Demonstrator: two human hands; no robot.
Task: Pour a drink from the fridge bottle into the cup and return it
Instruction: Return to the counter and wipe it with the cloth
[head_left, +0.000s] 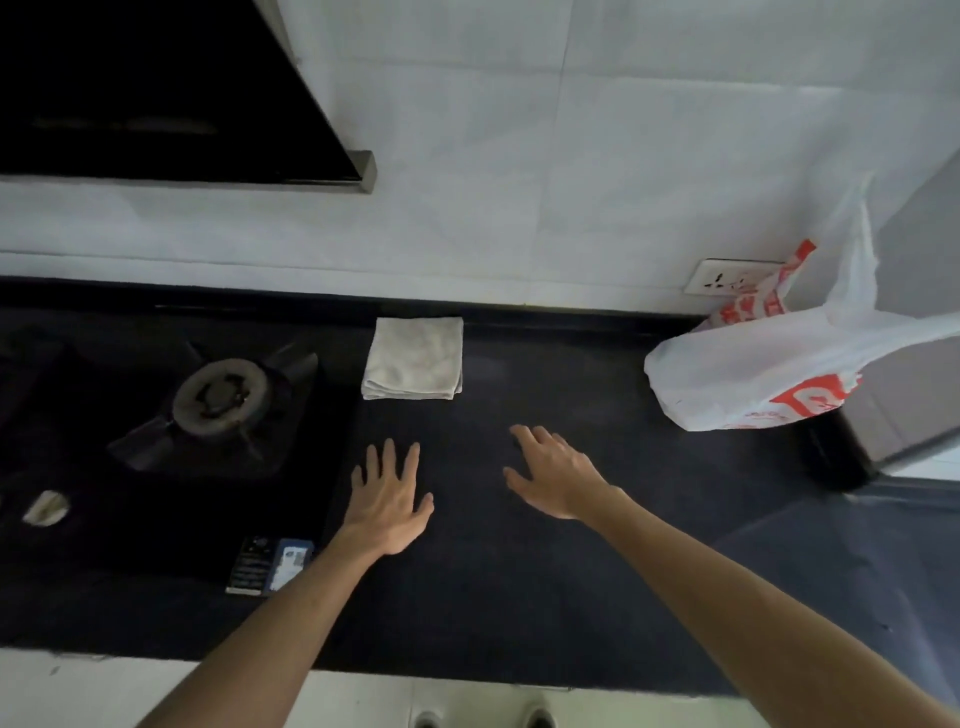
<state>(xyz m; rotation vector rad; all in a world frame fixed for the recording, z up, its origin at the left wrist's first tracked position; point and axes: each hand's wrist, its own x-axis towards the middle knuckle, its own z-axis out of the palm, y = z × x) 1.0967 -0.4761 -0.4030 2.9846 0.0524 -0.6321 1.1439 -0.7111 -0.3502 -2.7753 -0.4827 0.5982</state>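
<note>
Both our grips are empty: the left hand (389, 499) lies flat, fingers spread, on the dark bench (519, 597), and the right hand (556, 475) hovers open beside it. No bottle, cup or fridge is in view, so we should turn and find them first.

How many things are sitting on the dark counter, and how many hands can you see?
Folded cloth: 1
Plastic bag: 1
Stove burner: 1
Hands: 2, the left hand and the right hand, both open and holding nothing
Total: 5
</note>
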